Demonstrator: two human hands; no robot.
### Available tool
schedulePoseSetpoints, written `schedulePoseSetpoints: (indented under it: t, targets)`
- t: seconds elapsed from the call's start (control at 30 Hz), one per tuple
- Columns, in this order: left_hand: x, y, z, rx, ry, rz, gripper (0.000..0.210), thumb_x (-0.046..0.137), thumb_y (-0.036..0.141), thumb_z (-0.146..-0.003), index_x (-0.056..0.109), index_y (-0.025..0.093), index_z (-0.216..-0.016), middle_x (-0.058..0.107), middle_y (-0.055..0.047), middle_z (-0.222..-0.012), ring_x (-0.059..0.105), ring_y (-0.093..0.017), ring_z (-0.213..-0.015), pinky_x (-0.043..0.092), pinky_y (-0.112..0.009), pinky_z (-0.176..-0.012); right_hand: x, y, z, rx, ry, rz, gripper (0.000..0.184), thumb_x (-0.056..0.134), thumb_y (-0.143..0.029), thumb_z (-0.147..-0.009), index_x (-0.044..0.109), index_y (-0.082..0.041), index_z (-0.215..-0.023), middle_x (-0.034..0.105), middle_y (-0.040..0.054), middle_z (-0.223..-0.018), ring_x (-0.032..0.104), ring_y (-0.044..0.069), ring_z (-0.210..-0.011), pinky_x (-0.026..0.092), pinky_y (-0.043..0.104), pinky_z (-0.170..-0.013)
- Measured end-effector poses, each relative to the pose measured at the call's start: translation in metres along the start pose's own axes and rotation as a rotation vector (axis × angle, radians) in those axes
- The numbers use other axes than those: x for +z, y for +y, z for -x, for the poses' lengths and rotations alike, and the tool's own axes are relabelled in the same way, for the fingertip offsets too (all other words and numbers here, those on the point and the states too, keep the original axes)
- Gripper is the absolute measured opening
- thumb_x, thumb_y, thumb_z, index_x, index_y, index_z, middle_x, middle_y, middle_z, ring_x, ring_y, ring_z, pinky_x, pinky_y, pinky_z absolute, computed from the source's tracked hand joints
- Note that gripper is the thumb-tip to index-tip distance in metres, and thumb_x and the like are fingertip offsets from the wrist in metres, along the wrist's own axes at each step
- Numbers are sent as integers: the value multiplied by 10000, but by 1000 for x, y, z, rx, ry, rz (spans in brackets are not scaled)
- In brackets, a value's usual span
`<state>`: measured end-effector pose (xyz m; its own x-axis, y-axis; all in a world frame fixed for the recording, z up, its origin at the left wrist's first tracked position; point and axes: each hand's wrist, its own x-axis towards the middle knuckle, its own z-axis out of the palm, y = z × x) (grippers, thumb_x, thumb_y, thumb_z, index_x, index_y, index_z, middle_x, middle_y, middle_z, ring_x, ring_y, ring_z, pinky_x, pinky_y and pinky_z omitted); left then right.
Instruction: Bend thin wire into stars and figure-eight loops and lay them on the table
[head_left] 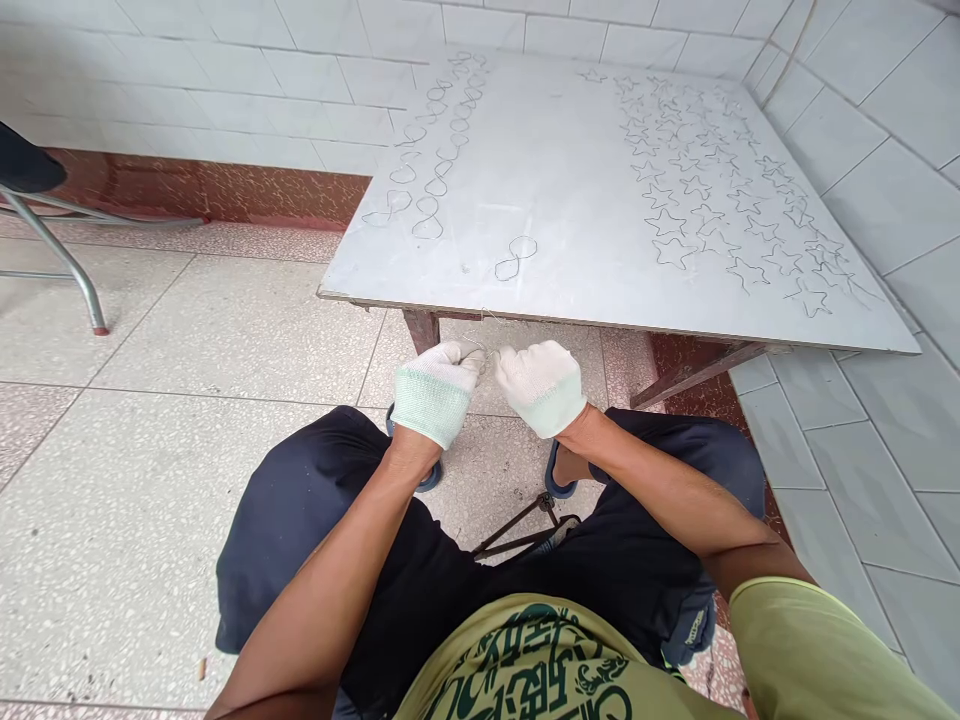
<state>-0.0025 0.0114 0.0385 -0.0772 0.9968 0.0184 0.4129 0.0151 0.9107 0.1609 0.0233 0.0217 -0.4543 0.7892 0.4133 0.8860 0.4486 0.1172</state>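
Just below the desk (600,320) edge, a thin wire (486,352) is pinched between the closed left hand (439,390) and right hand (541,385), best bent slowly, grips kept close together.

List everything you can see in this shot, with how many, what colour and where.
table: one, pale grey, ahead against the tiled wall
star wire shapes: many, grey, right part of the table
figure-eight wire shapes: many, grey, left part of the table
lone figure-eight: one, grey, near the table's front edge
chair leg: one, metal, far left
pliers: one pair, dark, on the floor between the knees
thin wire: one, grey, pinched between both hands
left hand: white glove
right hand: white glove
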Motion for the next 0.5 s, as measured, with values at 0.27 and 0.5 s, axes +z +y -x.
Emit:
schedulePoseSetpoints:
  t: [0.27,0.5]
  targets:
    - [1,-3,-3,-15,-23,-7,259,587,389,-917,782,222,-880,688,-5,-764,600,-183,-720,470,-304,-678,-8,7,1,25,-229,-67,435,409,-234,-1106,687,-65,-1394,739,166,-825,619,251,-808,342,383,-762]
    - [-3,15,3,-52,1,-44,246,580,365,-907,769,217,-852,657,10,-721,575,-178,-696,441,-313,-676,-1,6,1,30,-289,-74,487,374,-234,-1109,610,-79,-1505,751,167,-843,653,255,-855,375,367,-744]
